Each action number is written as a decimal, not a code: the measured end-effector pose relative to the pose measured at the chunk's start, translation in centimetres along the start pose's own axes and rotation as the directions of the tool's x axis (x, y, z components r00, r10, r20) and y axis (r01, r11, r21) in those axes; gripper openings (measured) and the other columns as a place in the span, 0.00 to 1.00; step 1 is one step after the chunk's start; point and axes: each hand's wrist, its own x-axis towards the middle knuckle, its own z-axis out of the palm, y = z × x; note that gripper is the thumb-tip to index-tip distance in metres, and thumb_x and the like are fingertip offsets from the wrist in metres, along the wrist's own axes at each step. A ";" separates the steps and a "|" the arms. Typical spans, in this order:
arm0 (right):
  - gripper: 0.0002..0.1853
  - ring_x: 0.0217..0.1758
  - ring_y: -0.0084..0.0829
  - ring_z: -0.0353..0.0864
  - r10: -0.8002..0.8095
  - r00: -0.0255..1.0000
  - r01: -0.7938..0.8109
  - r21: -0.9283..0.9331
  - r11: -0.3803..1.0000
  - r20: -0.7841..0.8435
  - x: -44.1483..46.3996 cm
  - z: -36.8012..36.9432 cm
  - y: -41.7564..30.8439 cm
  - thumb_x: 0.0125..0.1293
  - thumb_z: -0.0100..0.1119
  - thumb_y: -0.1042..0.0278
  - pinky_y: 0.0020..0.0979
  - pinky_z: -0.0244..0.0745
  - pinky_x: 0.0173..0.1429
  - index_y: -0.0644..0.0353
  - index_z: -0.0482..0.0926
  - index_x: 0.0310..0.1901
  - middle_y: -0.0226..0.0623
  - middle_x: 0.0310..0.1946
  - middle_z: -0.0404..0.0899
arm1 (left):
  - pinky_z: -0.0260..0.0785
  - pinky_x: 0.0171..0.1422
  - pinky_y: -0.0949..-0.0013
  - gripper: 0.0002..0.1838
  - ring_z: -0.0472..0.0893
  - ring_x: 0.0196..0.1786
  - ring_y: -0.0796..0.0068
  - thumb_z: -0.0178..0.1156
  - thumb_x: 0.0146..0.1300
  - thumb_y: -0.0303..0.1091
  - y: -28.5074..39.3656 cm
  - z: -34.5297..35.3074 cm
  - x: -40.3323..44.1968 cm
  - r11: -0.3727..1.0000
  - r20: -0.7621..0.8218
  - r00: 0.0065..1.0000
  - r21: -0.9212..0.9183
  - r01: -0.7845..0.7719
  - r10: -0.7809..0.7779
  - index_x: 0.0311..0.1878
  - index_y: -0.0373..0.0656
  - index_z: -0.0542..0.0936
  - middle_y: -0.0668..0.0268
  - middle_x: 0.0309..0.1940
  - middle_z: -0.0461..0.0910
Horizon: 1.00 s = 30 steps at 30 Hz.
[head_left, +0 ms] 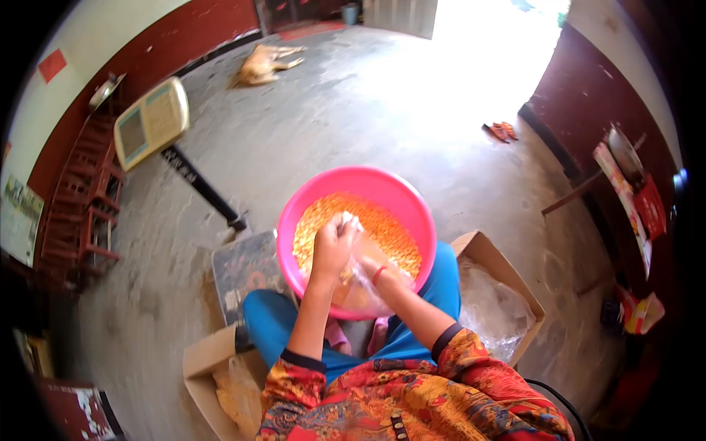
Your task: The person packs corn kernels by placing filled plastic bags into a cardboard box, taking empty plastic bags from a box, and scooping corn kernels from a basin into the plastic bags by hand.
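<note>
In the head view, the left hand [330,244] has its fingers pinching a clear bag [363,289] over a pink basin [421,213] of orange kernels [315,219]. Plastic blurs the right hand [373,262]; its fingers' state I cannot tell.

floor [294,136] grey | walls [184,31] white over dark red | chairs [77,187] at left | doorway [489,51] bright

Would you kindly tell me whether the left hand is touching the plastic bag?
Touching: the head view shows the left hand gripping the plastic bag, fingers curled.
</note>
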 end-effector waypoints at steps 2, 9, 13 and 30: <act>0.13 0.35 0.29 0.80 0.094 0.995 -0.100 0.203 0.974 0.036 0.4 -0.3 0.7 0.65 0.50 0.58 0.32 0.80 0.37 0.53 0.75 0.46 0.34 0.34 0.79 | 0.68 0.31 0.67 0.09 0.76 0.25 0.70 0.57 0.59 0.32 -1.8 -2.7 1.0 0.912 -0.013 0.992 0.395 -0.113 0.128 0.27 0.36 0.73 0.58 0.21 0.76; 0.12 0.33 0.24 0.81 0.146 0.984 -0.177 0.563 0.807 0.101 -1.6 -0.7 -1.4 0.66 0.49 0.57 0.27 0.80 0.34 0.54 0.76 0.43 0.30 0.32 0.80 | 0.70 0.34 0.59 0.13 0.79 0.31 0.55 0.62 0.50 0.40 -1.3 -4.7 1.4 0.662 -0.032 0.998 0.750 -0.012 0.055 0.29 0.39 0.78 0.52 0.24 0.78; 0.12 0.31 0.29 0.82 0.170 0.978 -0.210 0.594 0.777 0.123 -1.8 -1.4 -1.2 0.67 0.45 0.55 0.27 0.73 0.16 0.52 0.74 0.40 0.30 0.28 0.79 | 0.70 0.34 0.58 0.12 0.79 0.31 0.54 0.63 0.49 0.41 -2.9 -4.9 2.5 0.665 -0.044 0.996 0.746 -0.021 0.081 0.28 0.40 0.78 0.53 0.24 0.78; 0.16 0.27 0.31 0.78 -0.041 0.996 -0.015 0.598 0.801 0.081 2.0 -3.7 -7.4 0.66 0.45 0.55 0.26 0.73 0.18 0.60 0.75 0.39 0.44 0.34 0.77 | 0.69 0.32 0.59 0.12 0.78 0.28 0.53 0.63 0.49 0.40 -10.3 -6.8 0.4 0.684 -0.310 0.951 0.696 0.217 0.014 0.27 0.41 0.78 0.54 0.22 0.78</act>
